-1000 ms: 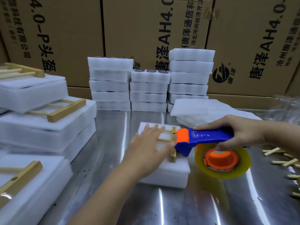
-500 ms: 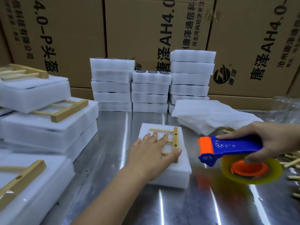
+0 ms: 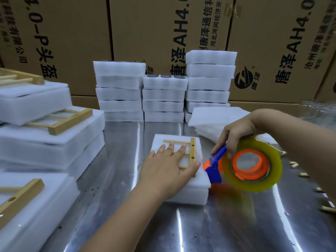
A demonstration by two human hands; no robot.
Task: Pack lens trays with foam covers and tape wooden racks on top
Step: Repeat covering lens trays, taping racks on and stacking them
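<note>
White foam lens tray (image 3: 189,195) with pale wooden rack (image 3: 192,150) lies under the spread left hand (image 3: 163,171). Right hand (image 3: 236,133) grips a blue-orange tape dispenser (image 3: 216,171).

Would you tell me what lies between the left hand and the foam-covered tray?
A wooden rack lies flat on the foam-covered tray under the left hand, per the head view.

Left hand (image 3: 163,171) covers approx. half of wooden rack (image 3: 192,151); rails under palm not visible. Right hand (image 3: 236,135) hides most of tape dispenser (image 3: 215,174) handle; roll motion-blurred. Foam pack (image 3: 189,193) contents hidden. Finished packs (image 3: 36,215) at left cut off by frame edge. Wooden bits (image 3: 325,209) at right: too small to ID.
</note>
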